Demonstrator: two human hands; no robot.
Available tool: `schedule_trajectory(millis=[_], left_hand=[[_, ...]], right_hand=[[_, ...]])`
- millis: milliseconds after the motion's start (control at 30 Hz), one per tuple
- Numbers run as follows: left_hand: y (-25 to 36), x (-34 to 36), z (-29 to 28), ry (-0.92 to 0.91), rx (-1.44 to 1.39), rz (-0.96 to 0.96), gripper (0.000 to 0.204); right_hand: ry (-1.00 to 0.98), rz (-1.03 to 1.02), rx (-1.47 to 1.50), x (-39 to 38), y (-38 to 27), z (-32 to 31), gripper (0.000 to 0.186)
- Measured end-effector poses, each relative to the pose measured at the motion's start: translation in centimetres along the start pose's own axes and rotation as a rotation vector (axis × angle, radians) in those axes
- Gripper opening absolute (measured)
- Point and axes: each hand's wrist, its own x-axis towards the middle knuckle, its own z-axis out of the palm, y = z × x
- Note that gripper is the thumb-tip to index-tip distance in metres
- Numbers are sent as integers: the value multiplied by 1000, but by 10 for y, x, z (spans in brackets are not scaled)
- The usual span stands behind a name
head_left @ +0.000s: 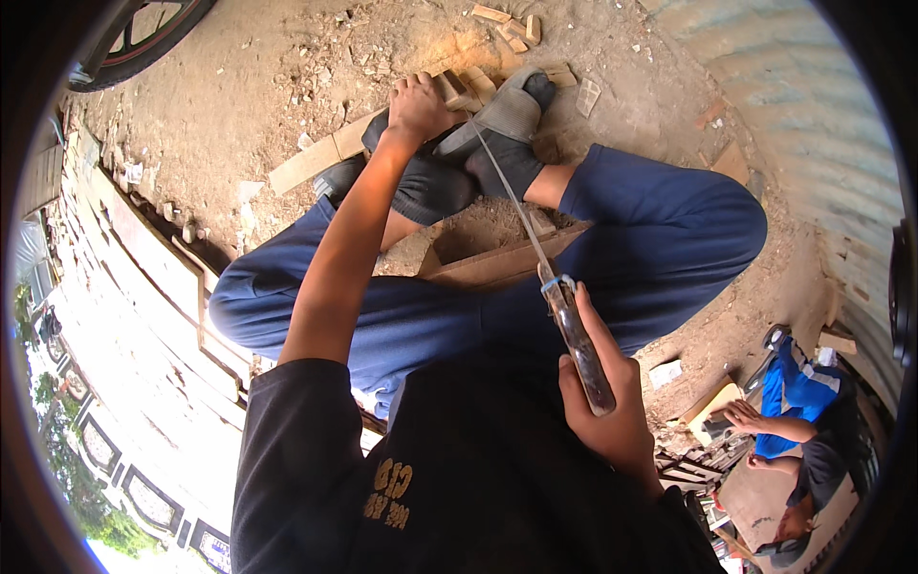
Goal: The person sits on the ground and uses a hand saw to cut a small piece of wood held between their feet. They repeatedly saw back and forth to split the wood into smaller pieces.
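My right hand (pixel 612 402) is closed round the worn brown handle of a handsaw (pixel 529 225). Its long thin blade shows almost edge-on and slants up to the wood by my feet. At the far end of my outstretched left arm, my left hand (pixel 419 107) presses down with curled fingers on a wooden board (pixel 316 165). Part of that board is hidden under the hand and my feet. A grey slipper (pixel 509 113) on one foot rests against the wood, close to the blade's tip. Whether the teeth touch the wood I cannot tell.
Small cut wood blocks (pixel 516 33) and sawdust lie beyond my feet. Another board (pixel 502 263) lies between my legs. Corrugated metal sheeting (pixel 813 115) stands at the right. A person in blue trousers (pixel 798 383) sits at lower right. A wheel (pixel 143 43) is at upper left.
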Motion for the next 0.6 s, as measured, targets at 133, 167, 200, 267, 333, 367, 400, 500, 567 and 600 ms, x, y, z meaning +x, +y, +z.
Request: schedule_trajectory(millis=[133,167,200,267,333,367,400,500,567,600], left_hand=[[9,-2,-1,-101,-72,-37,110],[8,-1,-4,-118,-66,-47,110],[8,0,-7,-136,-59,-58,111],[-3,-1,6,17,7,40,112],[-5,3,9,37,25,54,114],[-9,3,10,68,69,57,118],[-4,2,7,45,50,49,118],[4,1,0,1,24,42,119],[1,-1,-2,0,41,49,119],[0,-1,-3,-2,49,54,119]], right_hand=[[12,-1,6,16,14,11,67],[4,11,-9,27,20,15,67],[8,4,-18,23,20,12,67],[14,-17,-34,17,16,9,65],[33,-38,-10,0,18,5,63],[28,-11,13,-1,16,5,61],[30,24,33,-4,15,6,60],[0,147,44,26,27,19,56],[70,-1,25,16,28,17,57],[106,-74,16,10,27,15,57]])
